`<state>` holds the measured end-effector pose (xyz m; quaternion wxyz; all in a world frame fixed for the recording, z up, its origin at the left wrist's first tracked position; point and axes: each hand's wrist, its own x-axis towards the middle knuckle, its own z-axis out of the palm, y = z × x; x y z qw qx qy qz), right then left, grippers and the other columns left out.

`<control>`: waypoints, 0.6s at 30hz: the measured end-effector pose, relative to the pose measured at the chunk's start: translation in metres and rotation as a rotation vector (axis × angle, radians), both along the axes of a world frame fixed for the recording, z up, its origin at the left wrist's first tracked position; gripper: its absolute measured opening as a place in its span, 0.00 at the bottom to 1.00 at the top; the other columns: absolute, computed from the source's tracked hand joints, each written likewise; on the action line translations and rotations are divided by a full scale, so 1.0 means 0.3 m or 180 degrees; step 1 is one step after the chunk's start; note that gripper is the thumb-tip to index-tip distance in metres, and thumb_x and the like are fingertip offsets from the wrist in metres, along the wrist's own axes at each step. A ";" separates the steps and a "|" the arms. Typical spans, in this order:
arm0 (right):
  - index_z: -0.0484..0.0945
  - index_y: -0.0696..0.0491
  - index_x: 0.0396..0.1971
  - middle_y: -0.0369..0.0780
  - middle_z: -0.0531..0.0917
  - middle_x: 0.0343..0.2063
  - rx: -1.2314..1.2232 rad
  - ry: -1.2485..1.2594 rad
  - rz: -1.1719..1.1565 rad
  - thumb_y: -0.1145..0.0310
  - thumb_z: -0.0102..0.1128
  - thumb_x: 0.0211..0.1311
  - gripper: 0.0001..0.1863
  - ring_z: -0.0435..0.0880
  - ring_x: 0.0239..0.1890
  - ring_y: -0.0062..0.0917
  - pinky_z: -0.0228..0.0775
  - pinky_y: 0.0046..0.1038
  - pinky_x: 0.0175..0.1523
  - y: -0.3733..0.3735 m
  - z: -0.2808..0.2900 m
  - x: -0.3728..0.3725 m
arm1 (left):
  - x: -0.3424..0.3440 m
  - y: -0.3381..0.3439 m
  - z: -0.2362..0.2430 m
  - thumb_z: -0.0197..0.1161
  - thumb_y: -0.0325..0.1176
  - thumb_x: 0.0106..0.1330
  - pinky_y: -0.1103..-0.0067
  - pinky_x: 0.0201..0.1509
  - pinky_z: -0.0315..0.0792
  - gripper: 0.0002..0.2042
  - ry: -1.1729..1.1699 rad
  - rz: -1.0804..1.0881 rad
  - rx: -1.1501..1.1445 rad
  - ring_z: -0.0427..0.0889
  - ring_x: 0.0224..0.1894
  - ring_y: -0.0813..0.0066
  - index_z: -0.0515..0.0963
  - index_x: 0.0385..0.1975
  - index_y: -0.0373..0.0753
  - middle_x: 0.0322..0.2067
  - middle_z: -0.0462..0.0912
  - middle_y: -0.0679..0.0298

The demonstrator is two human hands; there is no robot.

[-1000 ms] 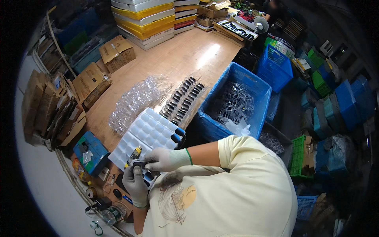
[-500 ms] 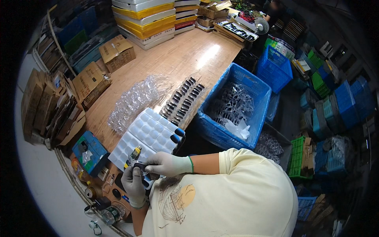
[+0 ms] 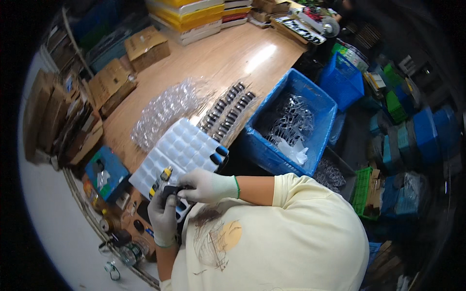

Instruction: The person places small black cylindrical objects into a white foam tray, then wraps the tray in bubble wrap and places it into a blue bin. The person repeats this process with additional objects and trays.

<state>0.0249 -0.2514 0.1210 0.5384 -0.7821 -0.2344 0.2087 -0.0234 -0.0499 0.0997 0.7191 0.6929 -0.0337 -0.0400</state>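
Note:
Both of my hands wear pale gloves and come together over the near edge of a white tray (image 3: 170, 137) with rows of rounded pockets. My left hand (image 3: 163, 219) and my right hand (image 3: 209, 186) pinch a small black piece (image 3: 169, 191) between them; their fingers partly cover it. Just beyond the fingertips, a yellow-and-black hand tool (image 3: 164, 177) lies over the tray, its exact kind unclear. Dark oval pieces (image 3: 215, 158) fill a couple of pockets at the tray's right side, and more sit below my hands.
Beyond the tray lie a heap of clear plastic pieces (image 3: 162, 114) and rows of black pieces (image 3: 228, 112). A blue crate (image 3: 253, 139) stands at the table's right edge. Left are a blue-green box (image 3: 119, 170) and cardboard boxes (image 3: 109, 87); stacked yellow-and-white boxes (image 3: 194, 22) stand far back.
The view has shifted slightly, so the table's things sit higher. Both hands stay together on the black piece, which shows more of its dark face now.

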 end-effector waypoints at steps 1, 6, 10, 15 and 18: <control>0.78 0.60 0.34 0.47 0.83 0.24 0.0058 -0.0036 -0.0111 0.66 0.61 0.64 0.11 0.84 0.29 0.38 0.74 0.35 0.38 0.008 0.004 -0.008 | 0.007 0.004 -0.002 0.58 0.29 0.71 0.85 0.35 0.67 0.09 0.0052 0.0011 0.0102 0.72 0.30 0.86 0.79 0.42 0.29 0.30 0.79 0.70; 0.79 0.60 0.31 0.54 0.82 0.27 -0.0425 -0.0445 -0.0131 0.67 0.61 0.59 0.10 0.82 0.34 0.51 0.74 0.44 0.41 0.011 0.050 -0.002 | 0.021 -0.019 -0.032 0.56 0.21 0.66 0.85 0.32 0.70 0.08 -0.0449 0.0180 0.0438 0.75 0.28 0.85 0.80 0.42 0.31 0.29 0.82 0.66; 0.78 0.60 0.30 0.53 0.81 0.23 -0.0398 -0.0387 -0.0130 0.66 0.61 0.60 0.10 0.82 0.31 0.51 0.74 0.45 0.38 -0.007 0.029 0.035 | 0.062 -0.034 -0.051 0.57 0.23 0.66 0.85 0.33 0.70 0.07 -0.0428 0.0144 0.0463 0.75 0.28 0.84 0.80 0.41 0.30 0.29 0.82 0.65; 0.79 0.60 0.32 0.52 0.81 0.23 -0.0221 -0.0120 -0.0056 0.65 0.61 0.60 0.11 0.82 0.30 0.50 0.74 0.43 0.37 -0.067 -0.091 0.109 | 0.148 -0.020 -0.130 0.62 0.31 0.65 0.75 0.51 0.73 0.10 0.0079 -0.0321 0.0616 0.79 0.50 0.68 0.80 0.41 0.31 0.56 0.75 0.49; 0.81 0.58 0.37 0.52 0.82 0.26 -0.0018 -0.0053 -0.0003 0.64 0.61 0.61 0.12 0.83 0.30 0.48 0.75 0.42 0.38 -0.158 -0.157 0.188 | 0.224 -0.068 -0.144 0.64 0.37 0.65 0.63 0.71 0.61 0.15 -0.0202 -0.0466 0.0903 0.70 0.67 0.53 0.80 0.42 0.31 0.65 0.68 0.43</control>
